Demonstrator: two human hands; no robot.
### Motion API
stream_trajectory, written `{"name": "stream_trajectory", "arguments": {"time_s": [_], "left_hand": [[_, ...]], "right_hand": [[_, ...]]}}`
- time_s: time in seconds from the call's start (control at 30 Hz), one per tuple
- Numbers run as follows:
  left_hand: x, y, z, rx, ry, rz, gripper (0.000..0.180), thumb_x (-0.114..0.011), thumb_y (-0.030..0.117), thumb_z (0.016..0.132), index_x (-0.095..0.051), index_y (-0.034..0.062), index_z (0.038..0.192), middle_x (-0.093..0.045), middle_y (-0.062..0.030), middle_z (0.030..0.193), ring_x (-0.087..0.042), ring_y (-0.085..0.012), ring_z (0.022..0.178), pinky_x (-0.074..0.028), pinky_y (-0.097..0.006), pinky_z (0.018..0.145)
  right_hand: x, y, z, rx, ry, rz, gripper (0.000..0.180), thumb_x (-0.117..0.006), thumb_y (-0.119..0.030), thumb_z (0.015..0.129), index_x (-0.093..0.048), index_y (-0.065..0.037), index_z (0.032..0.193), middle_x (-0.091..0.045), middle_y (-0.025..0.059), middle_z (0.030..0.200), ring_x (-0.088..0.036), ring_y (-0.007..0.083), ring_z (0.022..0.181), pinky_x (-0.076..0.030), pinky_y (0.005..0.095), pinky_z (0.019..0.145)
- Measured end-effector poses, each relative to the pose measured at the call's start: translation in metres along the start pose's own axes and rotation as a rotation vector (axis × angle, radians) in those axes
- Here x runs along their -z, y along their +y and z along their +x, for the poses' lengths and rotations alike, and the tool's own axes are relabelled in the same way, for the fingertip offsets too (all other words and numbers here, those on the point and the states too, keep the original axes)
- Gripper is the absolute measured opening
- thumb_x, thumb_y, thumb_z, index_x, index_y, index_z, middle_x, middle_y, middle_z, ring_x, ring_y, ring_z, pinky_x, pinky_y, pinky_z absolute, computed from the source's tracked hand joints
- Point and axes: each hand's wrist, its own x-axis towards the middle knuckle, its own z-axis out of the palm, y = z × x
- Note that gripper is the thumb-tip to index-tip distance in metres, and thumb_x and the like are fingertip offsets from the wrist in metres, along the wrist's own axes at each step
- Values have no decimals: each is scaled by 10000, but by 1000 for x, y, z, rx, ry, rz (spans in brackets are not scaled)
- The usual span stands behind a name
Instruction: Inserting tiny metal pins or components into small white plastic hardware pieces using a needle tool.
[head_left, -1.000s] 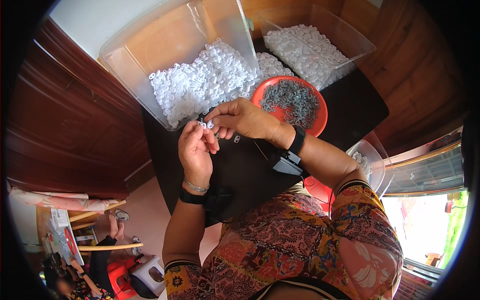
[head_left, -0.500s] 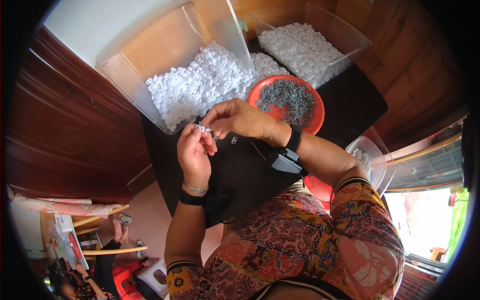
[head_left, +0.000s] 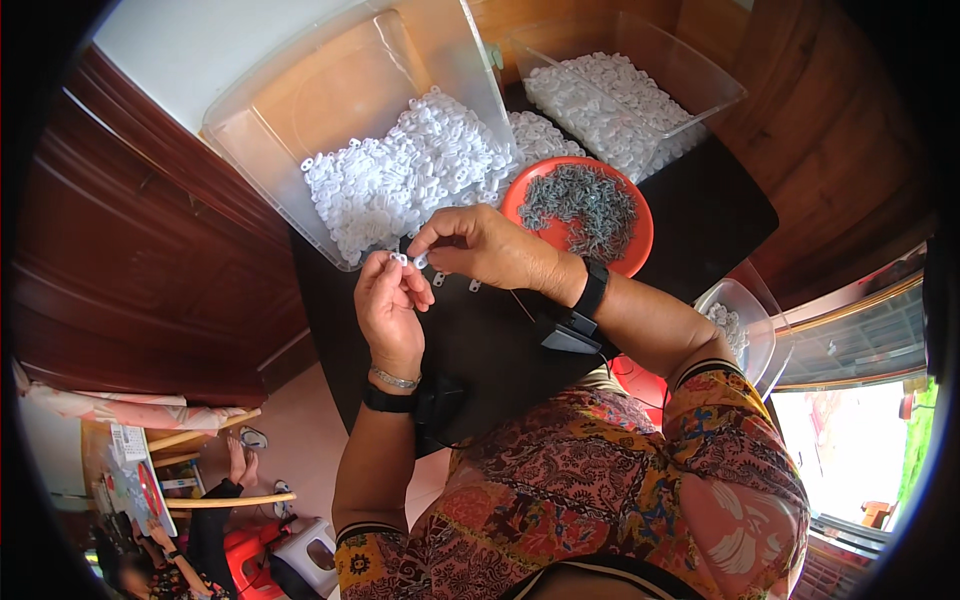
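Note:
My left hand (head_left: pixel 388 310) is closed at the fingertips on a small white plastic piece (head_left: pixel 399 259) with holes in it. Just right of it, my right hand (head_left: pixel 495 250) pinches a second small white piece (head_left: pixel 421 261) between thumb and forefinger. A narrow gap shows between the two pieces. Below the right fingers, two loose white pieces (head_left: pixel 474 286) lie on the dark tabletop (head_left: pixel 490 350). A tilted clear bin (head_left: pixel 275 120) full of such white pieces opens just beyond my hands. Right of it stands a red bowl (head_left: pixel 643 245) of small grey metal screws or nails.
Another clear bin (head_left: pixel 720 93) of white pieces stands at the back right. At the table's right edge is a smaller clear container (head_left: pixel 763 345) holding some pieces. A thin rod (head_left: pixel 522 305) lies near my right wrist. At lower left, another person sits near stools (head_left: pixel 305 552).
The two white pieces at my fingertips are now slightly apart; before, they were together. The whole view has shifted a little, and my hands stay in nearly the same place.

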Motion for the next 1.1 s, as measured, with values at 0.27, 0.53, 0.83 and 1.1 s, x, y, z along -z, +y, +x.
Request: {"name": "stream_trajectory", "arguments": {"time_s": [0.27,0.53,0.83,1.1], "left_hand": [[1,0,-2,-20,-95,-1,181,-430,191,948,-481,48,848,-485,-51,652,-485,-155,560,-364,-251,520],[-6,2,-8,-99,-68,51,186,-430,181,953,-490,38,852,-545,-64,686,-511,-140,577,-368,-242,535],[-6,-1,-7,-95,-51,54,187,-421,179,958,-494,35,864,-538,-66,692,-516,-146,585,-369,-241,531],[-2,-4,-5,-45,-8,150,177,-443,178,945,-501,40,851,-530,-50,673,-497,-125,545,-358,-229,501]], "right_hand": [[-4,7,3,-25,19,396,242,-605,48,857,-613,9,1095,-646,37,972,-598,105,867,-506,262,784],[-6,7,0,31,30,465,220,-607,63,858,-623,7,1069,-659,51,990,-622,128,937,-514,279,851],[-14,5,1,42,77,444,216,-602,34,878,-639,4,1089,-660,45,937,-614,107,852,-522,253,768],[3,5,4,-38,110,373,194,-627,-38,891,-634,-5,1082,-654,24,882,-585,84,744,-499,234,686]]}}
